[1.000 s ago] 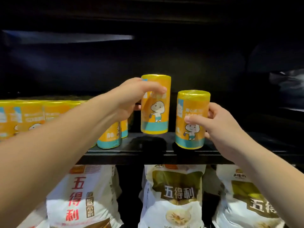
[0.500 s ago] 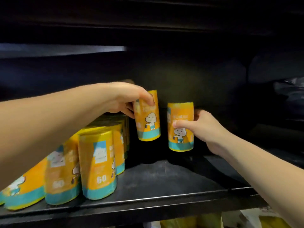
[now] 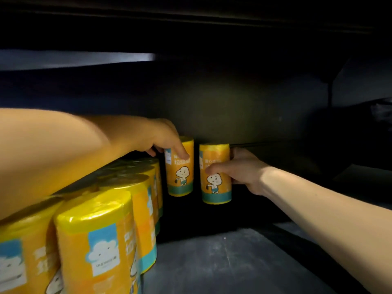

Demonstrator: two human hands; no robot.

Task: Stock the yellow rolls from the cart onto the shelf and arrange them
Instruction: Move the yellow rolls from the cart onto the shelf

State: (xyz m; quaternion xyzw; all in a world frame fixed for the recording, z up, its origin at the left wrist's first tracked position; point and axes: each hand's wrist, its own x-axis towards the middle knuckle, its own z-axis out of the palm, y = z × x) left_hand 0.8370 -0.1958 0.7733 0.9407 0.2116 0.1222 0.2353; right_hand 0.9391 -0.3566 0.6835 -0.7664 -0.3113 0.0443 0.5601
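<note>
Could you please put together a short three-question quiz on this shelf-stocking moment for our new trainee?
1. True or false: each hand holds one yellow roll.
2. Which held roll is closer to the stocked rows: A, the left hand's, or B, the right hand's?
3. Fill in: both held rolls stand ____.

Key:
1. True: the left hand grips the left roll, the right hand the right roll.
2. A: it is beside the stocked rows on the shelf.
3. Upright.

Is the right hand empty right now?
No, the right hand grips a yellow roll near the shelf's back.
</note>
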